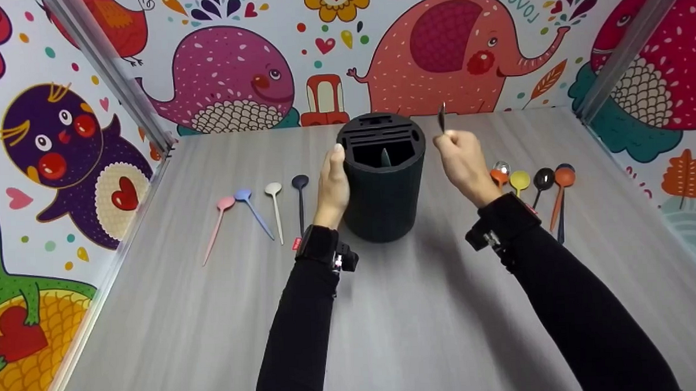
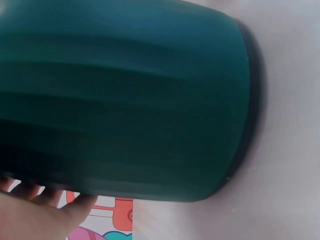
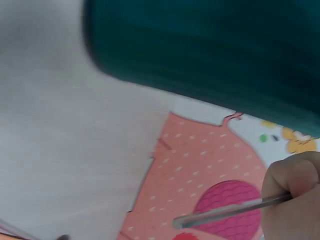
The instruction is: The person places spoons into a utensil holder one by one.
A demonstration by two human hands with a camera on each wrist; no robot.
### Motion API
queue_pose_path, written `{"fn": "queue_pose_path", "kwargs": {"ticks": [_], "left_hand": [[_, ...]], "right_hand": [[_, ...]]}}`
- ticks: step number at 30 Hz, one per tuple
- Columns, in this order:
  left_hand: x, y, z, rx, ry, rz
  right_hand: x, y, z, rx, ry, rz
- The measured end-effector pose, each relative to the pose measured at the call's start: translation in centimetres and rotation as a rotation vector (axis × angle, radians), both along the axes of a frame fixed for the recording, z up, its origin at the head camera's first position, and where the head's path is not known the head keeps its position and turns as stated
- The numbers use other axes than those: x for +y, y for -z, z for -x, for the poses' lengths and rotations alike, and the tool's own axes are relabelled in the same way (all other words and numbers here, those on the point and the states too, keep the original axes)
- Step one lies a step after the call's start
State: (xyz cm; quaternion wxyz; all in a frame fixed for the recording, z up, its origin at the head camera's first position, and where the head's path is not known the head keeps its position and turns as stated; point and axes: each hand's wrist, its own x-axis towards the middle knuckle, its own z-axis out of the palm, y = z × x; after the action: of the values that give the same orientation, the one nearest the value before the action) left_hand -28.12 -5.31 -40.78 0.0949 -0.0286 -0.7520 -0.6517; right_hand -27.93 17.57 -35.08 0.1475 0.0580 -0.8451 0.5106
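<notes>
A dark green, ribbed cylindrical utensil holder with a black slotted top stands in front of me. Inside its large opening shows a pointed green piece. My left hand holds the holder's left side, thumb near the rim; in the left wrist view its fingers reach round the far side. To the right of the rim, my right hand grips a metal spoon, seen edge-on above the fist. Below the fist, the spoon's thin handle sticks out in the right wrist view.
On the left lie a pink spoon, a blue spoon, a white spoon and a dark spoon. Several more, including a yellow spoon and an orange spoon, lie right. Printed walls border the table.
</notes>
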Motion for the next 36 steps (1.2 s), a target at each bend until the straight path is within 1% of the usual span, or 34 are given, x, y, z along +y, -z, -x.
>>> {"fn": "queue_pose_path", "kwargs": {"ticks": [5, 11, 14, 17, 19, 22, 25, 28, 32, 36], "left_hand": [[0.0, 0.0, 0.1, 0.006, 0.008, 0.005], [0.0, 0.2, 0.0, 0.013, -0.008, -0.004], [0.0, 0.2, 0.0, 0.016, -0.01, -0.012], [0.0, 0.2, 0.0, 0.016, -0.013, -0.013], [0.0, 0.2, -0.1, 0.014, -0.014, -0.011], [0.0, 0.2, -0.1, 0.022, -0.016, -0.011], [0.1, 0.3, -0.1, 0.031, -0.011, -0.02], [0.1, 0.3, 0.0, 0.033, -0.007, -0.024], [0.2, 0.2, -0.1, 0.012, -0.001, -0.017], [0.1, 0.0, -0.2, -0.001, -0.003, -0.008]], "right_hand": [[-1.4, -2.3, -0.5, 0.074, -0.072, 0.081], [-2.9, -4.9, -1.6, 0.155, -0.184, 0.182], [-3.5, -5.8, -1.8, 0.193, -0.234, 0.245], [-3.9, -6.5, -2.1, 0.209, -0.284, 0.316], [-4.0, -6.9, -2.1, 0.213, -0.318, 0.371], [-4.3, -7.4, -2.1, 0.235, -0.356, 0.426], [-4.5, -7.7, -1.9, 0.249, -0.371, 0.459], [-4.8, -8.1, -1.8, 0.258, -0.366, 0.479], [-5.2, -8.9, -1.6, 0.285, -0.36, 0.505], [-5.8, -9.3, -1.4, 0.322, -0.384, 0.561]]}}
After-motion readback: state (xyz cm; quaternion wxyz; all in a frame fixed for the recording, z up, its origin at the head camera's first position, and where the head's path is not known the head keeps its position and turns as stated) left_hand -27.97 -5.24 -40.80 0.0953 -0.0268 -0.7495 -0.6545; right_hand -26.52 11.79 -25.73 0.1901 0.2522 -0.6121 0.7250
